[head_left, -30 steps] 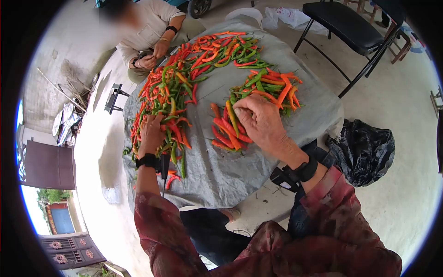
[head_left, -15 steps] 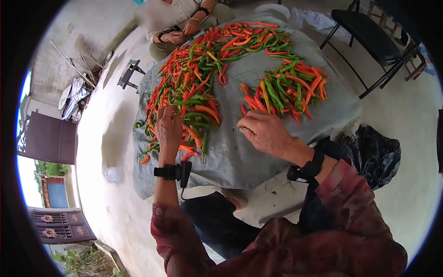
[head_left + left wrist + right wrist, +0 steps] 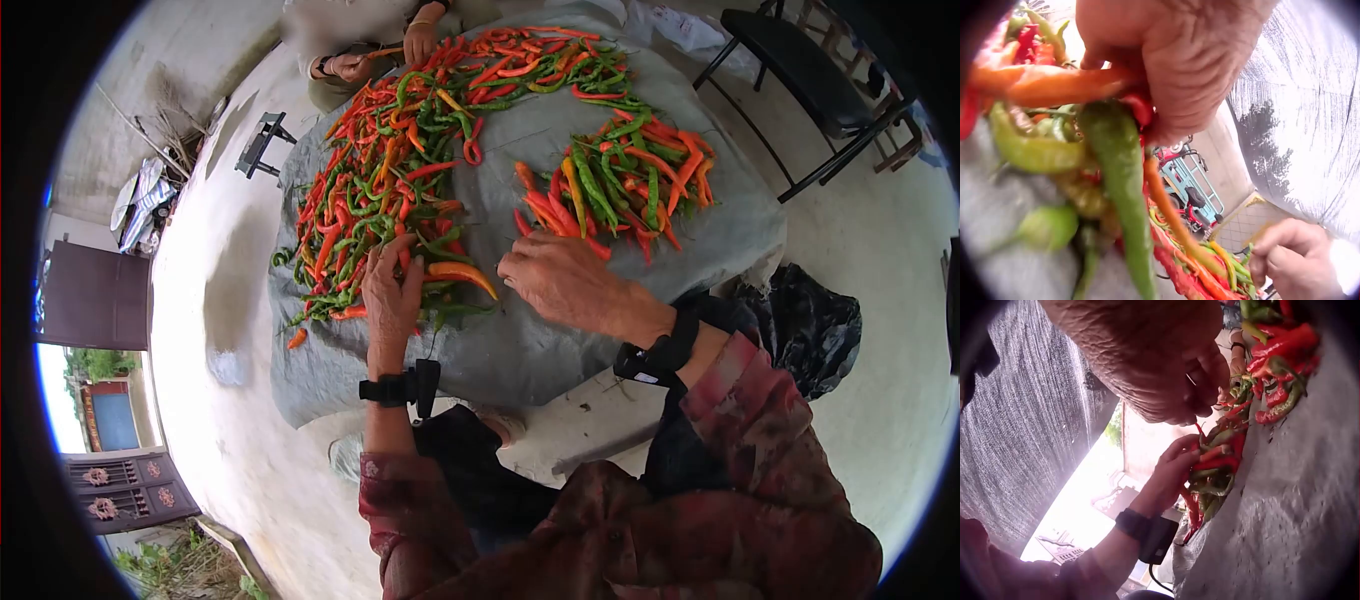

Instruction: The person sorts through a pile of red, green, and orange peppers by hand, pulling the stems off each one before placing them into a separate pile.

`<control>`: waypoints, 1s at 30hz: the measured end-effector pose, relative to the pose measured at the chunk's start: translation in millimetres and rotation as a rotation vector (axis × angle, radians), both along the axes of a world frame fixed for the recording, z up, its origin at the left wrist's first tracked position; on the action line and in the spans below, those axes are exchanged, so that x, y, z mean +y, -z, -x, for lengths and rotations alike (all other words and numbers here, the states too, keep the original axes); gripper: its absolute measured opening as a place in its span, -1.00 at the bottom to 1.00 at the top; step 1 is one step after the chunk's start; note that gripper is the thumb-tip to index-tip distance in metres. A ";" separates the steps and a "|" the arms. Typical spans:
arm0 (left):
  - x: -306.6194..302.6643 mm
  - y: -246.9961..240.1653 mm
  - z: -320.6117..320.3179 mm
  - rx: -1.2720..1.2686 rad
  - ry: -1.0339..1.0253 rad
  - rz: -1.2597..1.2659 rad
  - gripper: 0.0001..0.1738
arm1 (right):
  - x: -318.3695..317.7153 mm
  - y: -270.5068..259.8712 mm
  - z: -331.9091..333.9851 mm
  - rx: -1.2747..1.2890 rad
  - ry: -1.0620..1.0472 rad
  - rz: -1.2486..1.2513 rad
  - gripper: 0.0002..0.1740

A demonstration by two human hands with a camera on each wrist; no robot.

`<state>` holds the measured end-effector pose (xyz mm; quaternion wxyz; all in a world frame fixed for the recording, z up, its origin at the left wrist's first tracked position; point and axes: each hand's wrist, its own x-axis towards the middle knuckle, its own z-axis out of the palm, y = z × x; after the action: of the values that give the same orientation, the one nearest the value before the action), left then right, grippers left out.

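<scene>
A large heap of red, orange and green chili peppers [image 3: 380, 190] spreads along the left side of a grey cloth-covered table [image 3: 490, 350]. At its near edge, my left hand [image 3: 393, 285] pinches a red chili pepper [image 3: 1140, 107] between thumb and fingers. An orange chili pepper [image 3: 1054, 85] and a large green one [image 3: 1119, 181] lie close against those fingers. My right hand [image 3: 575, 285] hovers over the cloth just in front of a smaller chili pile [image 3: 625, 185]. Its fingers are curled, with fingertips drawn together and no pepper showing between them.
Across the table, another person's hands [image 3: 420, 42] are at the heap's far end. A black folding chair [image 3: 800, 75] stands at the right, and a black plastic bag [image 3: 805, 330] lies on the floor below. A small dark stool [image 3: 265, 143] is at the left.
My right hand has drawn back from the smaller pile, where a yellow-green pepper now lies. My left hand has shifted within the near edge of the heap, moving peppers there.
</scene>
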<state>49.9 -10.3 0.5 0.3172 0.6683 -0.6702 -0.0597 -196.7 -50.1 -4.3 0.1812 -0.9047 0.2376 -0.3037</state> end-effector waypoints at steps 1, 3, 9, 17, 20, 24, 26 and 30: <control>6.5 2.9 3.5 0.015 -0.020 0.068 -0.60 | 0.9 -0.3 -3.1 -0.007 0.030 -0.008 -0.92; 14.6 12.2 5.1 0.072 -0.040 0.122 -0.62 | 2.9 -1.4 -10.5 0.000 0.052 -0.016 -0.92; 28.2 12.9 -3.5 0.632 -0.061 0.277 -0.66 | -13.7 4.6 -48.0 0.133 0.191 -0.188 -0.73; 44.1 -6.4 -28.2 0.209 -0.193 0.126 -0.63 | -38.9 38.6 -81.3 0.127 0.199 -0.119 -0.67; 52.7 -11.7 -24.2 0.169 -0.165 0.005 -0.63 | -38.1 31.0 -81.2 0.187 0.177 -0.130 -0.72; 53.2 3.6 -26.3 0.077 -0.103 0.060 -0.70 | -28.1 20.8 -75.8 0.125 0.138 -0.127 -0.75; 51.5 2.8 -22.8 0.137 -0.133 0.080 -0.72 | -27.2 17.7 -72.5 0.006 0.102 -0.092 -0.79; 45.8 -10.3 -13.1 0.232 -0.157 0.226 -0.76 | -35.4 -3.4 -51.7 -0.200 0.058 -0.738 -0.82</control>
<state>63.0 35.5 10.8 0.4693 0.6672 -0.5773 -0.0357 -145.1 -85.5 -0.9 0.5084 -0.7374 0.3377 -0.2895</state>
